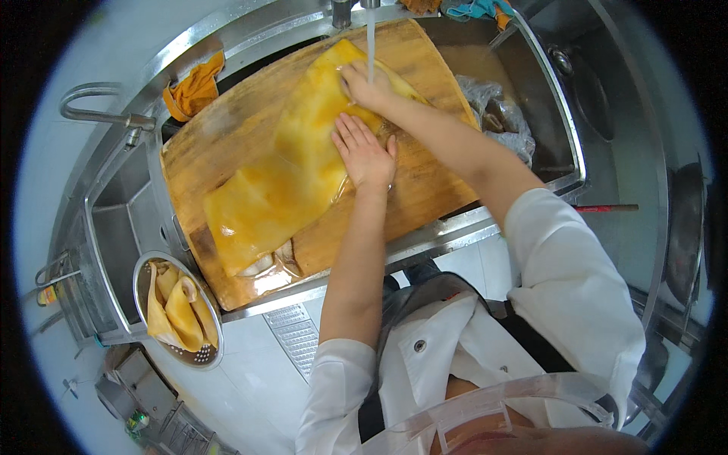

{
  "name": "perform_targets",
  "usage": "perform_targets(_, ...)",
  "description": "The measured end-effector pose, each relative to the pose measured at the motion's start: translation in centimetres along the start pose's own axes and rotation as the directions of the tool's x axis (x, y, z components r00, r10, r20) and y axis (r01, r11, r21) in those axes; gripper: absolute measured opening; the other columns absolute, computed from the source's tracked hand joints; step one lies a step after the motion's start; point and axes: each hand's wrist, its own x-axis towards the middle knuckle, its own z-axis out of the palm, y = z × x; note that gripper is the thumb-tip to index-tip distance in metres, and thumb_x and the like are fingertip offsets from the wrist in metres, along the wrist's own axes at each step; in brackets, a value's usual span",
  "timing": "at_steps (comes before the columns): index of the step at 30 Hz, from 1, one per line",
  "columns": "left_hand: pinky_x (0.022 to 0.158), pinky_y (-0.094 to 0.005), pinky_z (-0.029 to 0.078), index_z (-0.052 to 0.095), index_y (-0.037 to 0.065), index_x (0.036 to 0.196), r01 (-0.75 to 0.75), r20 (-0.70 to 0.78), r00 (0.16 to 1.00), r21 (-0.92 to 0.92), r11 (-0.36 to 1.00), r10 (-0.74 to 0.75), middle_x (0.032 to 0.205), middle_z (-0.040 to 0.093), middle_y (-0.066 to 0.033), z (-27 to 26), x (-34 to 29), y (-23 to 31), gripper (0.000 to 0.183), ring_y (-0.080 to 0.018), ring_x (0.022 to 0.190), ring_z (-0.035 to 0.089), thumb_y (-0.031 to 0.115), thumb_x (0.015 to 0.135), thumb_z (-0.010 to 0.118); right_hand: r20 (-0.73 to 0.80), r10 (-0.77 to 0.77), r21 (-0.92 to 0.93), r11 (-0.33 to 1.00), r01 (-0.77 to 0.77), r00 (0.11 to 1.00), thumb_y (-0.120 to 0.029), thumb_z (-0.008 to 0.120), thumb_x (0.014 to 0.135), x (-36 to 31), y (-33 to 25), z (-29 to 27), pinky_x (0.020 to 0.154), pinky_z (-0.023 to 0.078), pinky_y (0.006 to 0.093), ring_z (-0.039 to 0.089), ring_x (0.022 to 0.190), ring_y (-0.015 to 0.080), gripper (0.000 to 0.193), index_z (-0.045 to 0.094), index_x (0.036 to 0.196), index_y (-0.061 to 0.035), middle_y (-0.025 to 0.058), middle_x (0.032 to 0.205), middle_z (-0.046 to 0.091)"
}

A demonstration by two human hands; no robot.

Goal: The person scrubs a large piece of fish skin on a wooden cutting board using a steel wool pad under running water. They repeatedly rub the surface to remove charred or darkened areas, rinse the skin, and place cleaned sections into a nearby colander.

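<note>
A long, wet yellow slab of what looks like animal skin [262, 205] lies slantwise across a large wooden board [425, 182]. My left hand [364, 155] rests flat on the slab's right edge, fingers stretched out. Farther off, my right hand [367, 89] presses on the slab's far part with its fingers curled in. What those fingers hold, if anything, is hidden. Water [371, 45] runs from a tap [369, 4] onto the board beside the right hand. Under the slab's near end a pale, whitish piece [259, 265] shows.
The board spans a steel sink. A perforated metal colander [216, 356] with folded yellow pieces [180, 311] stands at the near left. A curved tap [95, 89] and an orange cloth [196, 87] are at left. Clear plastic bags [512, 125] lie in the right basin [557, 83].
</note>
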Motion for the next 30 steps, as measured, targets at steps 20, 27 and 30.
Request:
perform_targets(20, 0.109, -0.0462, 0.002, 0.017, -0.008, 0.137, 0.021, 0.012, 1.000, 0.012, 1.000, -0.021, 0.145, 0.010, -0.0241, 0.4, -0.1, -0.8, 0.082, -0.0352, 0.135, 0.006, 0.054, 0.086, 0.033, 0.248, -0.150, -0.066, 0.983, 0.171, 0.957, -0.021, 0.056, 0.078, -1.9, 5.4, -3.7, 0.072, 0.046, 0.0423, 0.056, 0.086, 0.0326, 0.020, 0.056, 0.091, -0.0061, 0.0151, 0.094, 0.057)
perform_targets(27, 0.109, -0.0471, 0.002, 0.015, -0.007, 0.137, 0.029, 0.071, 0.997, 0.032, 0.999, -0.031, 0.146, 0.008, -0.0232, -0.2, 0.1, -0.2, 0.081, -0.0351, 0.136, 0.005, 0.054, 0.086, 0.031, 0.133, -0.189, -0.134, 0.969, 0.207, 0.973, -0.021, 0.057, 0.077, -4.4, 6.0, -4.7, 0.069, 0.047, 0.0411, 0.057, 0.082, 0.0320, 0.019, 0.057, 0.089, -0.0068, 0.0148, 0.084, 0.057)
perform_targets(30, 0.109, -0.0473, 0.002, 0.015, -0.007, 0.137, 0.002, 0.063, 0.998, 0.039, 0.999, -0.005, 0.146, 0.008, -0.0227, -0.2, 0.5, 0.7, 0.081, -0.0348, 0.136, 0.005, 0.054, 0.086, 0.031, 0.086, -0.129, -0.177, 0.974, 0.143, 0.988, -0.020, 0.057, 0.076, -0.6, 4.2, -1.1, 0.069, 0.048, 0.0403, 0.056, 0.083, 0.0315, 0.017, 0.057, 0.087, -0.0075, 0.0141, 0.084, 0.057)
